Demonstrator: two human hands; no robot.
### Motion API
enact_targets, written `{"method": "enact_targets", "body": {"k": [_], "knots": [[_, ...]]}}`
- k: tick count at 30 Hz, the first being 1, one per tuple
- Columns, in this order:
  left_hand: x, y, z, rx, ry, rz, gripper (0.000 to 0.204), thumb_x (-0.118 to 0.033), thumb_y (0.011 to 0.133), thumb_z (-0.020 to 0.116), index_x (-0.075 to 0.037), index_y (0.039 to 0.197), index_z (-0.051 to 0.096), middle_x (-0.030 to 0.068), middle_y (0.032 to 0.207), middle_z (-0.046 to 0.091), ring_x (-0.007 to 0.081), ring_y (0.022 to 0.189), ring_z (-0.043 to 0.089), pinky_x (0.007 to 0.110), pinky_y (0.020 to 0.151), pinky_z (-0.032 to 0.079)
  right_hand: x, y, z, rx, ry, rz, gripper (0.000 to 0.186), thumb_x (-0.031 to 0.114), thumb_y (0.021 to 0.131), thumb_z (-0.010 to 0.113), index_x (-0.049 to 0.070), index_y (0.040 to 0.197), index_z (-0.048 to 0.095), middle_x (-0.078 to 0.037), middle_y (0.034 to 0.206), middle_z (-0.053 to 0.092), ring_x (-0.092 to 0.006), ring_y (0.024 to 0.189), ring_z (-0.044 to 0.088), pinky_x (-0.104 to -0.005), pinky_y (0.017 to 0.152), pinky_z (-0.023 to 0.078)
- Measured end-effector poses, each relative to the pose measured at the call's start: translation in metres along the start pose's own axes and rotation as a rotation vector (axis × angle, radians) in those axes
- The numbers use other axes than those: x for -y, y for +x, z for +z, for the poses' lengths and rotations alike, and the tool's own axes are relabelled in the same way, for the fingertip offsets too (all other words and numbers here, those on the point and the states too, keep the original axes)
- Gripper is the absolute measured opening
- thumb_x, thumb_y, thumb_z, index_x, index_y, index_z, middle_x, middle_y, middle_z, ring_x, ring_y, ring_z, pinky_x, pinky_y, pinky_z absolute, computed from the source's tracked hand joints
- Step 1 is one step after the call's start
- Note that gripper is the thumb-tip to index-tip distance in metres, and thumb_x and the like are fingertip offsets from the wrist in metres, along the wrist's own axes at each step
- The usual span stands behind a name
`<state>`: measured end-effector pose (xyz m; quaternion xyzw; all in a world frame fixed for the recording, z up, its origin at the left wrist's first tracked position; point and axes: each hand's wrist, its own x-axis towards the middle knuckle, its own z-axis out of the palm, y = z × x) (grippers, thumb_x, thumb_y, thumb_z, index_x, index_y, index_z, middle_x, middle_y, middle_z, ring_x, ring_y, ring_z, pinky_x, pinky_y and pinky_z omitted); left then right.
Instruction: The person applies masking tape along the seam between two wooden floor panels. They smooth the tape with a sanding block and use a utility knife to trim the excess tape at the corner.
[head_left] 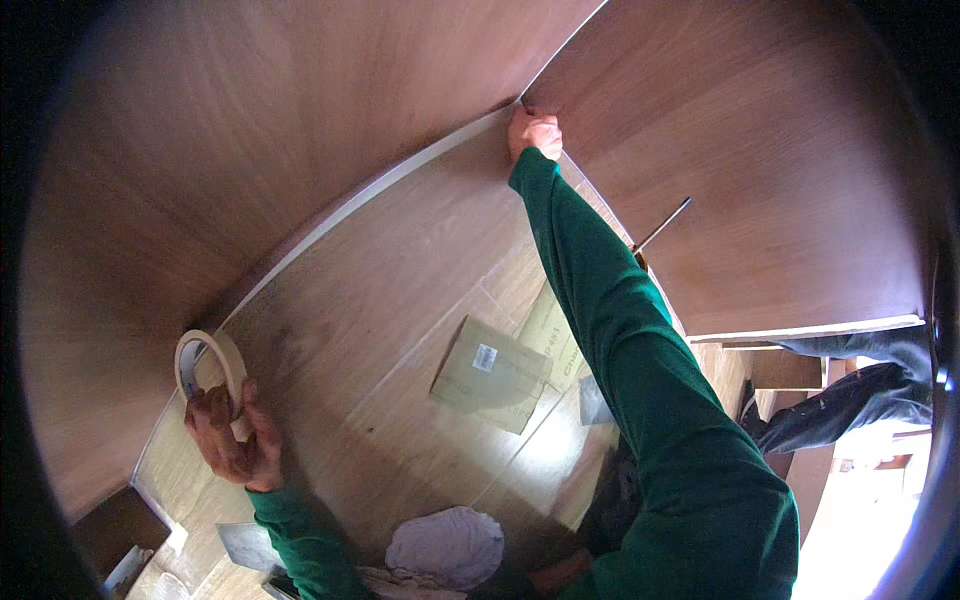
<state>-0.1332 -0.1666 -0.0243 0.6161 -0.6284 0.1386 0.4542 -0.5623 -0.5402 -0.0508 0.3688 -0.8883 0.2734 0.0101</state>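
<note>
My left hand [225, 437] grips a roll of cream masking tape [231, 360] close to the base of the left wood-grain panel [290, 130]. A pale strip [375, 188] runs along that panel's lower edge, from near the roll toward the far corner. There my right hand [537, 133], its arm stretched out in a green sleeve, is closed and pressed down where the two panels meet the floor. Its fingertips, and anything between them, are hidden.
On the wood-look floor [350, 330] lies flattened cardboard [485, 385]. A white cloth [445, 548] is close to me. A thin rod [662, 224] leans by the right panel [760, 170]. Another person's dark-trousered legs [850, 405] show beyond that panel's end.
</note>
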Motion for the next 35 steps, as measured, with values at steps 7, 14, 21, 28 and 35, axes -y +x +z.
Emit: {"method": "enact_targets", "body": {"k": [7, 14, 21, 28, 35], "knots": [[0.004, -0.001, -0.002, -0.022, 0.006, 0.023, 0.024, -0.012, 0.086, 0.076, 0.002, 0.103, 0.065, 0.0166, 0.096, 0.068, 0.0382, 0.091, 0.064, 0.050, 0.083, 0.051, 0.009, -0.009, -0.004, 0.023, 0.082, 0.013, 0.036, 0.054, 0.086, 0.061, 0.025, 0.101, 0.076, -0.012, 0.108, 0.073, -0.0327, 0.105, 0.069, -0.0416, 0.092, 0.054], [-0.005, -0.001, 0.003, -0.030, 0.046, 0.004, 0.024, -0.010, 0.086, 0.076, 0.002, 0.103, 0.065, 0.0175, 0.098, 0.068, 0.0387, 0.092, 0.064, 0.050, 0.083, 0.052, -0.001, 0.010, 0.006, -0.040, -0.001, -0.011, 0.032, 0.050, 0.085, 0.063, 0.027, 0.101, 0.077, -0.012, 0.109, 0.073, -0.0324, 0.103, 0.069, -0.0415, 0.091, 0.055], [-0.008, 0.004, 0.001, -0.032, 0.047, 0.006, 0.024, -0.007, 0.086, 0.076, 0.002, 0.104, 0.064, 0.0181, 0.098, 0.068, 0.0383, 0.090, 0.064, 0.048, 0.081, 0.053, 0.002, 0.001, 0.003, -0.016, 0.102, -0.010, 0.039, 0.051, 0.081, 0.065, 0.018, 0.098, 0.077, -0.014, 0.103, 0.073, -0.0329, 0.099, 0.070, -0.0426, 0.088, 0.056], [-0.001, -0.003, 0.005, -0.063, 0.044, 0.023, 0.025, -0.008, 0.085, 0.077, 0.003, 0.104, 0.065, 0.0181, 0.098, 0.067, 0.0392, 0.088, 0.064, 0.048, 0.080, 0.052, 0.001, -0.002, 0.003, -0.039, 0.089, -0.061, 0.041, 0.051, 0.081, 0.065, 0.017, 0.101, 0.076, -0.015, 0.105, 0.072, -0.0328, 0.101, 0.070, -0.0421, 0.089, 0.054], [-0.007, -0.003, 0.000, 0.016, 0.068, -0.071, 0.027, -0.009, 0.087, 0.075, 0.002, 0.108, 0.063, 0.0192, 0.100, 0.067, 0.0403, 0.093, 0.064, 0.049, 0.082, 0.052, 0.005, 0.000, -0.002, 0.047, 0.074, -0.051, 0.039, 0.048, 0.082, 0.063, 0.021, 0.106, 0.077, -0.013, 0.120, 0.069, -0.0318, 0.109, 0.067, -0.0392, 0.097, 0.051]]}}
